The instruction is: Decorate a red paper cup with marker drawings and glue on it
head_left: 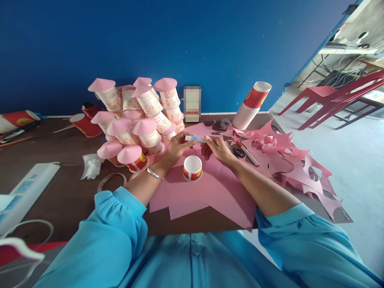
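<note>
A small white and blue tube (195, 138) lies level between my two hands, above the pink paper sheets (222, 188). My left hand (179, 145) has its fingers closed on the tube's left end. The fingers of my right hand (217, 148) pinch its right end. Just below my hands, a red and white paper cup (192, 169) stands upright on the pink paper, its open mouth facing up. To the left of my hands are stacked paper cups with drawn patterns and pink cone tops (145, 127).
Pink paper scraps (288, 160), scissors (237, 152) and a red and white marker (248, 153) lie at right. A cup stack (252, 106) and a phone (192, 105) are near the blue wall. A tape ring (111, 182) and power strip (28, 192) lie left.
</note>
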Demonstrator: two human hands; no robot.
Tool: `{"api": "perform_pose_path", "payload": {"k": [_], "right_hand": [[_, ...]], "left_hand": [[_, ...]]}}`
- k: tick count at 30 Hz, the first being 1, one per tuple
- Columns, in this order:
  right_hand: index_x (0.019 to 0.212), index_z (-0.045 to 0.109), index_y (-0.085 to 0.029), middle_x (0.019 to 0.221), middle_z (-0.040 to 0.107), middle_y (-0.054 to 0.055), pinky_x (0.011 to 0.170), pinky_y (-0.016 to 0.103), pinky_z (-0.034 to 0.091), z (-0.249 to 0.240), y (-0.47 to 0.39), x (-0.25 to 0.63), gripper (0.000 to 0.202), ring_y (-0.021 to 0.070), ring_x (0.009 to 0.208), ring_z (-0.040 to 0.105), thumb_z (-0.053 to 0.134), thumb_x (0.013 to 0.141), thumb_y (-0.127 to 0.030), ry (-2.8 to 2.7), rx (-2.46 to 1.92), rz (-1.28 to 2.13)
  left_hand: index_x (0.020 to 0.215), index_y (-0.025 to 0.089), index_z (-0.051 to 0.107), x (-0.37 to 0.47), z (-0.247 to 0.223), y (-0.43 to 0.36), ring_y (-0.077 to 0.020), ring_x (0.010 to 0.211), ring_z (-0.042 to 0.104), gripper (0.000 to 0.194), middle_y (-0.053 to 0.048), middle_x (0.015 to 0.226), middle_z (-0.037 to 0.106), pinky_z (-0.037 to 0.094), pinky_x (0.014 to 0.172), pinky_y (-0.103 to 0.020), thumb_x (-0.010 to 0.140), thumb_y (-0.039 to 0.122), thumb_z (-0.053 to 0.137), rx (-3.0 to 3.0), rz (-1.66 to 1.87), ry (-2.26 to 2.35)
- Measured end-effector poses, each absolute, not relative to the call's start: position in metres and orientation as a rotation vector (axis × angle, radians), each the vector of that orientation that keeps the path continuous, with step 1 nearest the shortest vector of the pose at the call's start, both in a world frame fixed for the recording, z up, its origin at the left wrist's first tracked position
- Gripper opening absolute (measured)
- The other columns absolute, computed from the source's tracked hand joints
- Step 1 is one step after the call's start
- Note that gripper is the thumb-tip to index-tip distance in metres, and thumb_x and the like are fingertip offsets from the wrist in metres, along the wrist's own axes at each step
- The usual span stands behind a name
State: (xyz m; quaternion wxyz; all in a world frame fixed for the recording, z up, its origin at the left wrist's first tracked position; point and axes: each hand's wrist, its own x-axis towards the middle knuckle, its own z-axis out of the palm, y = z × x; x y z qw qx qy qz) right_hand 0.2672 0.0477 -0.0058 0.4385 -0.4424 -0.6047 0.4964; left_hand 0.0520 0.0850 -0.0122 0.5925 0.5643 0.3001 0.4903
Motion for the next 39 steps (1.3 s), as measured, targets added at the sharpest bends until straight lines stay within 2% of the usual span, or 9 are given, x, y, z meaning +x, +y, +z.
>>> {"api": "perform_pose_path", "payload": {"k": [5,8,12,17,22,27,32,37,39], "right_hand": [[0.106,0.067,-0.026,0.073,0.073,-0.002,0.062,0.03,0.056,-0.0046,0.0461,0.2712,0.077,0.017,0.059,0.069,0.067,0.096,-0.102,-1.627,-1.149,0.916],[0.092,0.063,-0.028,0.061,0.064,-0.003,0.059,0.032,0.049,-0.0041,0.0462,0.2731,0.075,0.0176,0.056,0.061,0.056,0.102,-0.102,-1.7,-1.198,0.845],[0.077,0.058,-0.029,0.055,0.057,0.0,0.053,0.034,0.045,-0.0038,0.0457,0.274,0.086,0.0178,0.05,0.054,0.034,0.104,-0.107,-1.702,-1.227,0.894],[0.092,0.062,-0.028,0.06,0.061,-0.003,0.053,0.03,0.044,-0.003,0.0443,0.2726,0.087,0.0165,0.053,0.057,0.052,0.091,-0.114,-1.691,-1.204,0.947],[0.076,0.054,-0.028,0.055,0.05,-0.004,0.043,0.03,0.04,-0.0052,0.0461,0.2698,0.092,0.014,0.042,0.048,0.032,0.096,-0.115,-1.614,-1.2,1.104],[0.093,0.064,-0.026,0.058,0.059,-0.004,0.051,0.028,0.044,-0.005,0.0469,0.2714,0.088,0.015,0.051,0.056,0.059,0.087,-0.114,-1.652,-1.184,1.004],[0.079,0.057,-0.027,0.056,0.045,-0.005,0.041,0.029,0.039,-0.0087,0.0467,0.2694,0.093,0.0141,0.042,0.047,0.035,0.094,-0.116,-1.582,-1.199,1.202],[0.09,0.063,-0.025,0.058,0.058,-0.003,0.052,0.027,0.046,-0.0063,0.0456,0.2718,0.09,0.0153,0.053,0.057,0.054,0.088,-0.115,-1.636,-1.203,1.013],[0.088,0.061,-0.026,0.058,0.058,-0.003,0.052,0.027,0.046,-0.0057,0.0452,0.2717,0.09,0.0146,0.051,0.056,0.052,0.09,-0.115,-1.656,-1.208,1.014]], "left_hand": [[0.095,0.021,0.08,0.0531,-0.0116,0.0864,-0.019,0.083,0.063,0.034,-0.003,0.086,0.072,0.056,0.082,-0.038,0.084,0.043,0.104,1.329,1.142,0.692],[0.092,0.022,0.079,0.0533,-0.0096,0.0842,-0.0189,0.083,0.063,0.032,-0.002,0.085,0.072,0.056,0.082,-0.038,0.084,0.041,0.104,1.35,1.133,0.688],[0.092,0.023,0.079,0.0543,-0.0093,0.0836,-0.0185,0.082,0.064,0.033,-0.002,0.085,0.072,0.056,0.08,-0.037,0.082,0.041,0.104,1.355,1.125,0.684],[0.09,0.022,0.077,0.0538,-0.0088,0.0845,-0.0186,0.083,0.064,0.035,-0.001,0.085,0.072,0.056,0.082,-0.038,0.083,0.042,0.105,1.373,1.127,0.681],[0.092,0.023,0.079,0.0547,-0.0056,0.0825,-0.0196,0.084,0.065,0.039,-0.001,0.086,0.073,0.058,0.081,-0.038,0.079,0.048,0.107,1.374,1.117,0.688],[0.09,0.023,0.078,0.055,-0.005,0.0815,-0.0192,0.086,0.064,0.036,-0.002,0.088,0.072,0.058,0.085,-0.038,0.081,0.046,0.105,1.41,1.13,0.704],[0.093,0.023,0.077,0.0546,-0.0062,0.0824,-0.0205,0.087,0.066,0.038,-0.002,0.088,0.072,0.059,0.083,-0.039,0.083,0.048,0.104,1.436,1.113,0.696],[0.094,0.023,0.076,0.0536,-0.0054,0.0829,-0.0209,0.089,0.071,0.04,-0.003,0.091,0.075,0.062,0.084,-0.039,0.082,0.049,0.104,1.494,1.118,0.717],[0.094,0.024,0.076,0.0531,-0.0058,0.0833,-0.0209,0.09,0.072,0.038,-0.003,0.092,0.076,0.064,0.086,-0.039,0.083,0.049,0.102,1.499,1.12,0.717]]}}
